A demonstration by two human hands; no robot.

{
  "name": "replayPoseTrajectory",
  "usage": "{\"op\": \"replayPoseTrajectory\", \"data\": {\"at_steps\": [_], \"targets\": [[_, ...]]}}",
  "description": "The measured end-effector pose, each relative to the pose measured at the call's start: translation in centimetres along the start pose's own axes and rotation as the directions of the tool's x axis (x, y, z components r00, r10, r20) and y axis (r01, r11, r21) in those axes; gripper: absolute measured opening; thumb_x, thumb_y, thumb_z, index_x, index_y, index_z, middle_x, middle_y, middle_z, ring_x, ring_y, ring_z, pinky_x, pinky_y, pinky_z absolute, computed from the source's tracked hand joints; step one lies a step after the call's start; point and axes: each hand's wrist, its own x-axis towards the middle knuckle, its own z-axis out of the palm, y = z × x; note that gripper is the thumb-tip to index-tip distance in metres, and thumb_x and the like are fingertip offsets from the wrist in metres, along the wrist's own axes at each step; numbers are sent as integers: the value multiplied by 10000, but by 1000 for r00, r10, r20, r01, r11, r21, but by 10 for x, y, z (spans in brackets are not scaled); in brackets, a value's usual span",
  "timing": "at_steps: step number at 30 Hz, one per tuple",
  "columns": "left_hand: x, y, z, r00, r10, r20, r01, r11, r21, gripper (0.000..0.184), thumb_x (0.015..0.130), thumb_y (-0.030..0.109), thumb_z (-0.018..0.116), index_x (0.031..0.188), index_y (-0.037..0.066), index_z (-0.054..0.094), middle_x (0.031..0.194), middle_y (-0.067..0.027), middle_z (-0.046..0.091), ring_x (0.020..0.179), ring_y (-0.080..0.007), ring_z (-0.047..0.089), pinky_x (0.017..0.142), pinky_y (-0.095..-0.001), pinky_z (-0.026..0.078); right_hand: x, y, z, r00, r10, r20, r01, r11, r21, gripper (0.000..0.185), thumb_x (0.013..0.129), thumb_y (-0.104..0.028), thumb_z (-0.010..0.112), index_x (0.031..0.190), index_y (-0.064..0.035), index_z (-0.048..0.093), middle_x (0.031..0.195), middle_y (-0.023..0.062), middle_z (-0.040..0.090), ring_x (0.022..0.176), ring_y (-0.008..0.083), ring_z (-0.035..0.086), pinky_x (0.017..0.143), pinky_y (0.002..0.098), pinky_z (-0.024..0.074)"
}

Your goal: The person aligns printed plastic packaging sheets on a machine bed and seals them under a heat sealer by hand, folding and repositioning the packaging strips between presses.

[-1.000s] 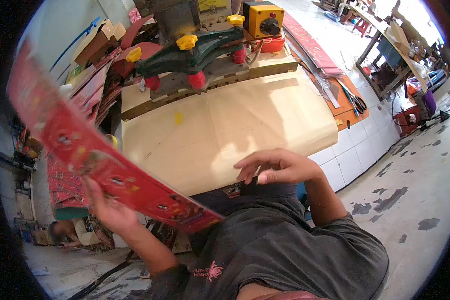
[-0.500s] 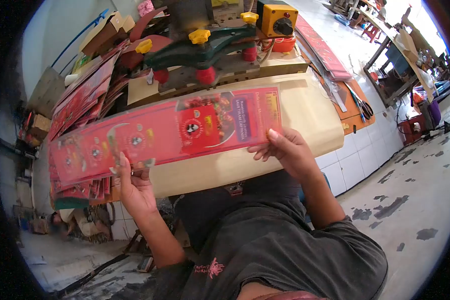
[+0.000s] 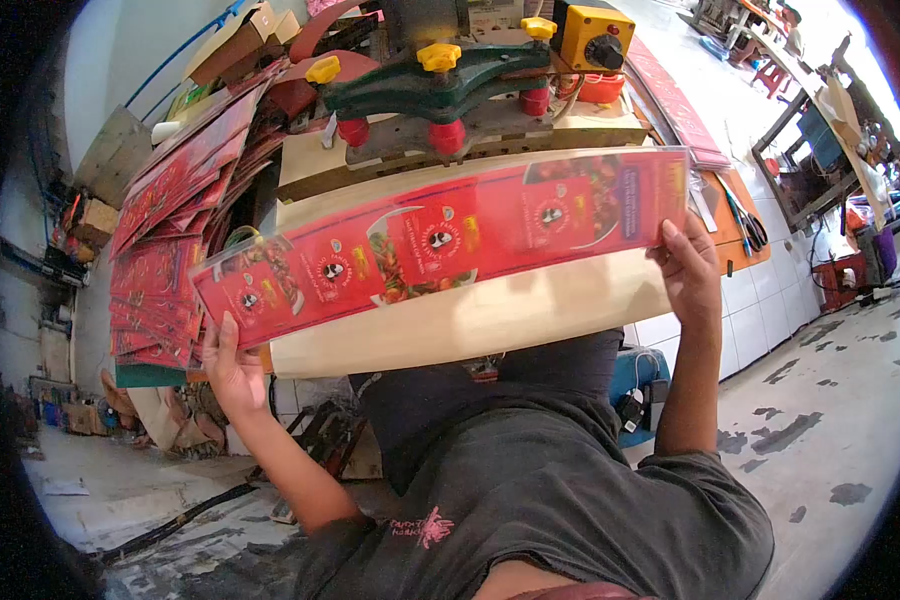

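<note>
A long red printed plastic strip, with round logos and food pictures, is stretched between my two hands. My left hand pinches its lower left end, thumb on the printed face. At the opposite end, my right hand has the right edge between thumb and fingers. Beneath the strip lies a pale tan sheet over the work surface. Just behind stands a heat-press-like machine with a dark green bracket, yellow knobs and red feet.
Many similar red printed sheets are heaped at the left. A yellow control box sits at the back right, near a long red stack. Scissors lie on the orange board. Another worktable stands farther right.
My hands have spread apart, the left toward the left end and the right farther right and up. The strip has shifted right and now faces me more flatly. The camera view has shifted slightly.
</note>
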Motion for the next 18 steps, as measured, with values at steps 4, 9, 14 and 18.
{"op": "replayPoseTrajectory", "data": {"at_steps": [4, 9, 14, 18], "targets": [[17, -3, 2, 993, 67, 97, -97, 936, 338, 295, 919, 66, 774, 1191, -18, 695, 1100, -56, 739, 968, -125, 669, 880, -288, 526, 20, 5, -35, 989, -126, 72, 139, 965, -222, 354, 982, -164, 696, 1276, 22, 633, 1193, 117, 717, 1049, 170, 672, 931, 314, 514], [28, -11, 1, 980, -62, 189, -60, 814, 578, 123, 921, 15, 743, 1040, -16, 750, 985, -42, 745, 924, -115, 668, 860, -260, 517, 23, 1, -48, 986, -58, 154, 139, 790, -597, 267, 971, -166, 712, 1163, 20, 705, 1128, 93, 741, 1028, 147, 669, 907, 297, 514], [43, -14, -10, 987, 97, 129, -159, 733, 662, 96, 921, 39, 758, 1010, 4, 751, 966, -19, 728, 865, -89, 629, 811, -258, 504, 29, 1, -62, 993, -95, 66, 115, 836, -537, 205, 967, -151, 715, 1086, 15, 728, 1010, 56, 752, 935, 125, 674, 854, 286, 521], [51, 7, 4, 980, 164, 116, -201, 819, 538, 104, 919, 59, 767, 1001, -3, 751, 956, -21, 724, 870, -89, 628, 815, -256, 504, 38, -21, -61, 968, -229, 100, 249, 838, -485, 205, 945, -128, 744, 1095, 10, 717, 1060, 56, 736, 946, 130, 669, 852, 287, 519]]}}
